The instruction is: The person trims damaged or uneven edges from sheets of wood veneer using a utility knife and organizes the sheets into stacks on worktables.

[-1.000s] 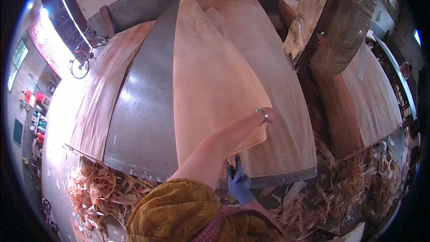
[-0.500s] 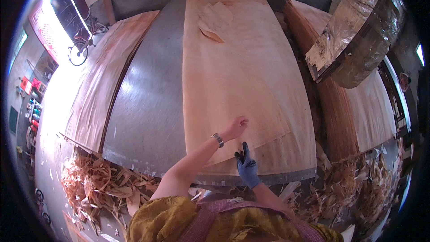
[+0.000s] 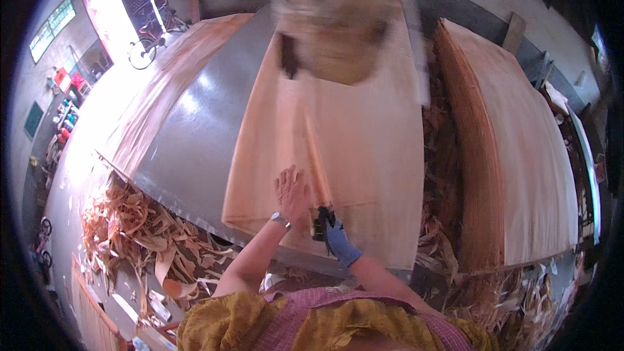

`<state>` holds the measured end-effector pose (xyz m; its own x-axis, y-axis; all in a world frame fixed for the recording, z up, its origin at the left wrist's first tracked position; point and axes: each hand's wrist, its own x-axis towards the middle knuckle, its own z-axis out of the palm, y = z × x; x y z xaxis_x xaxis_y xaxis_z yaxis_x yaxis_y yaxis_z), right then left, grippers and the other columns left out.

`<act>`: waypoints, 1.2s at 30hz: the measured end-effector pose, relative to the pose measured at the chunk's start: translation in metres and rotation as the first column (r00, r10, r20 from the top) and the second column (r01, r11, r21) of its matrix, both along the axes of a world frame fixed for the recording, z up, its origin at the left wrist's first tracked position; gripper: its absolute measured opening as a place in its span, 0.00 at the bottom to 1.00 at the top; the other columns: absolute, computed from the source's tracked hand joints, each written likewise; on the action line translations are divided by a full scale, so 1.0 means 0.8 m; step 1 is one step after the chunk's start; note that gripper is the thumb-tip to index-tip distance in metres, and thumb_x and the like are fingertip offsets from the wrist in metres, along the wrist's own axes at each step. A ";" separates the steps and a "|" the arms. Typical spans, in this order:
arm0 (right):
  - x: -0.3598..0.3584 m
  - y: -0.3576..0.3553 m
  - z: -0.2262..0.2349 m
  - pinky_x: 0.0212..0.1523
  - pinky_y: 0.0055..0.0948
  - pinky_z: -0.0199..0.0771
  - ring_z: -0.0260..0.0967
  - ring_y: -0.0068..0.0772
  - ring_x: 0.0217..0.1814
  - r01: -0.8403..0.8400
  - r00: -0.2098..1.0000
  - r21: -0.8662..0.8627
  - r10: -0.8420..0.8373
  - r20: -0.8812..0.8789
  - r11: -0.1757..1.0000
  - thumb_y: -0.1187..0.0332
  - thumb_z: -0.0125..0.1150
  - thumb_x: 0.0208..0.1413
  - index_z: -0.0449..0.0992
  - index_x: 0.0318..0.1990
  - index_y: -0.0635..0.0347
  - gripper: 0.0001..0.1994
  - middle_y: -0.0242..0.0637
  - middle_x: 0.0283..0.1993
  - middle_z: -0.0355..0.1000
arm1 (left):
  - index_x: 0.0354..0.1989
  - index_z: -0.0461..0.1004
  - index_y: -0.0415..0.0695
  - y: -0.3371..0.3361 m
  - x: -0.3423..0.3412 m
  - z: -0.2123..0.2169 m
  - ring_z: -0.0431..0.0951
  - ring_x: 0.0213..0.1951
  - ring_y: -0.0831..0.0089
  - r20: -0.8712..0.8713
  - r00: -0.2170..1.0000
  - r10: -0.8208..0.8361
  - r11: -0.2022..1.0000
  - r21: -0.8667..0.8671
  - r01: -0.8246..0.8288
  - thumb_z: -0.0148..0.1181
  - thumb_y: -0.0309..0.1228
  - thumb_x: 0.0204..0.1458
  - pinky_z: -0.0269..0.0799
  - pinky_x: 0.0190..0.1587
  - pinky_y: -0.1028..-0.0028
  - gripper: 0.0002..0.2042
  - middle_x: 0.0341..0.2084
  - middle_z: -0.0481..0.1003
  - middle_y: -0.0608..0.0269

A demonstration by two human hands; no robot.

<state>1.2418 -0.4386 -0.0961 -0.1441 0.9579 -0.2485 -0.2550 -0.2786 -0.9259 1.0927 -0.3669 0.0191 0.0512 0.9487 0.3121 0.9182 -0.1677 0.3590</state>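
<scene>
A large, thin sheet of pale orange wood veneer (image 3: 364, 156) lies over the grey metal table (image 3: 188, 136), with a raised ridge running down it toward my hands. My left hand (image 3: 292, 194), bare with a watch at the wrist, lies on the sheet with fingers spread. Just right of it is my right hand (image 3: 339, 237) in a blue glove with black fingers, closed at the lower end of the ridge. Something small and dark shows by its fingers; whether it is a tool or part of the glove is unclear.
A bulky, plastic-wrapped hanging object (image 3: 344, 26), blurred, covers the sheet's far part. Veneer stacks stand at right (image 3: 520, 156) and left (image 3: 175, 71). Veneer scraps (image 3: 130, 227) heap below the table's near edge. A bicycle (image 3: 143, 53) stands by the bright doorway.
My left hand has moved left and flattened onto the veneer; my right hand has shifted left and closed. The sheet now has a ridge. The hanging object appears centred instead of right.
</scene>
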 end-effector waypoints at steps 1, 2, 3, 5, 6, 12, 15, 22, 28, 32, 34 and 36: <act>0.017 -0.018 0.021 0.31 0.33 0.78 0.73 0.30 0.34 -0.040 0.999 -0.075 0.042 0.025 0.996 0.56 0.47 0.66 0.65 0.61 0.47 0.18 0.32 0.40 0.71 | 0.55 0.68 0.46 -0.014 0.008 -0.011 0.59 0.63 0.53 -0.058 0.997 0.060 0.998 0.008 -0.059 0.56 0.36 0.51 0.53 0.62 0.50 0.22 0.60 0.63 0.53; 0.036 -0.045 0.053 0.31 0.33 0.78 0.73 0.30 0.34 -0.067 0.996 -0.163 0.077 0.053 0.984 0.56 0.46 0.66 0.65 0.61 0.46 0.18 0.31 0.41 0.71 | 0.57 0.67 0.46 -0.032 0.017 -0.024 0.57 0.64 0.53 -0.112 0.988 0.106 0.994 0.005 -0.106 0.56 0.38 0.52 0.50 0.64 0.50 0.23 0.61 0.61 0.53; 0.068 -0.059 0.071 0.31 0.34 0.77 0.72 0.29 0.37 -0.167 0.982 -0.179 0.180 0.058 0.970 0.57 0.45 0.66 0.66 0.60 0.47 0.18 0.32 0.42 0.71 | 0.59 0.66 0.46 -0.041 0.031 -0.030 0.55 0.66 0.53 -0.159 0.976 0.146 0.989 0.019 -0.145 0.55 0.39 0.53 0.48 0.65 0.49 0.24 0.63 0.60 0.52; 0.129 -0.069 0.093 0.32 0.33 0.76 0.72 0.29 0.40 -0.266 0.952 -0.226 0.293 0.094 0.937 0.57 0.45 0.66 0.66 0.61 0.47 0.18 0.33 0.42 0.71 | 0.62 0.63 0.47 -0.057 0.054 -0.048 0.52 0.67 0.54 -0.222 0.959 0.177 0.980 -0.051 -0.192 0.52 0.42 0.55 0.44 0.67 0.48 0.26 0.65 0.57 0.52; 0.159 -0.071 0.098 0.32 0.33 0.76 0.71 0.28 0.42 -0.309 0.930 -0.248 0.346 0.121 0.918 0.57 0.45 0.66 0.65 0.61 0.47 0.18 0.33 0.42 0.72 | 0.64 0.61 0.48 -0.060 0.067 -0.056 0.50 0.68 0.54 -0.243 0.952 0.188 0.973 -0.083 -0.214 0.50 0.44 0.56 0.42 0.68 0.48 0.27 0.66 0.56 0.52; 0.275 -0.005 0.051 0.30 0.22 0.71 0.68 0.17 0.35 -0.331 0.890 0.042 0.297 0.348 0.943 0.58 0.53 0.63 0.73 0.56 0.54 0.17 0.27 0.44 0.74 | 0.65 0.59 0.48 -0.040 0.110 -0.043 0.55 0.66 0.51 0.072 0.913 0.401 0.840 -0.426 -0.336 0.48 0.47 0.57 0.42 0.67 0.47 0.28 0.64 0.58 0.49; 0.312 0.060 0.073 0.35 0.21 0.72 0.69 0.17 0.39 -0.339 0.821 0.023 0.283 0.496 0.940 0.59 0.56 0.61 0.73 0.55 0.56 0.18 0.27 0.42 0.75 | 0.66 0.58 0.47 -0.021 0.134 -0.053 0.54 0.66 0.50 -0.058 0.876 0.479 0.870 -0.101 -0.483 0.49 0.47 0.56 0.42 0.68 0.48 0.30 0.63 0.58 0.47; 0.312 0.333 0.032 0.56 0.38 0.69 0.71 0.46 0.54 -0.374 0.656 0.385 -0.052 0.753 0.844 0.51 0.58 0.58 0.70 0.56 0.61 0.26 0.47 0.54 0.72 | 0.66 0.57 0.43 0.067 0.214 -0.053 0.50 0.68 0.51 -0.168 0.972 0.162 0.980 -0.086 -0.179 0.51 0.45 0.54 0.38 0.69 0.48 0.32 0.66 0.55 0.48; 0.221 0.651 0.040 0.54 0.51 0.69 0.66 0.60 0.56 -0.689 0.246 0.408 -0.336 0.909 0.599 0.48 0.41 0.64 0.68 0.59 0.47 0.22 0.48 0.62 0.63 | 0.66 0.57 0.42 0.125 0.228 -0.107 0.49 0.68 0.51 -0.119 0.964 0.236 0.955 -0.154 -0.253 0.51 0.42 0.55 0.38 0.69 0.50 0.30 0.66 0.54 0.50; 0.117 0.749 0.068 0.47 0.53 0.72 0.69 0.64 0.49 -0.425 0.457 0.390 -0.178 0.871 0.817 0.43 0.46 0.59 0.58 0.62 0.57 0.32 0.64 0.59 0.60 | 0.66 0.58 0.43 0.098 0.233 -0.097 0.51 0.67 0.51 -0.117 0.940 0.320 0.913 -0.229 -0.339 0.52 0.41 0.55 0.39 0.69 0.49 0.30 0.65 0.56 0.50; 0.094 0.812 0.062 0.50 0.53 0.70 0.68 0.64 0.52 -0.400 0.425 0.418 -0.239 0.873 0.816 0.42 0.46 0.59 0.59 0.62 0.61 0.34 0.66 0.58 0.60 | 0.65 0.59 0.43 0.116 0.233 -0.099 0.52 0.67 0.51 -0.066 0.948 0.313 0.915 -0.248 -0.319 0.53 0.40 0.54 0.39 0.69 0.51 0.30 0.65 0.56 0.50; 0.071 0.861 0.047 0.50 0.53 0.70 0.68 0.64 0.52 -0.382 0.397 0.435 -0.280 0.874 0.815 0.42 0.45 0.59 0.60 0.60 0.63 0.34 0.66 0.57 0.60 | 0.65 0.59 0.45 0.119 0.231 -0.101 0.51 0.67 0.51 -0.007 0.954 0.299 0.919 -0.266 -0.290 0.55 0.38 0.52 0.40 0.69 0.53 0.31 0.65 0.56 0.50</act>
<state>1.2990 0.2503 -0.0583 -0.2161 0.9472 0.2369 0.7777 0.3137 -0.5448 1.2777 -0.2719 -0.0614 -0.2490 0.9673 0.0482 0.8987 0.2122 0.3838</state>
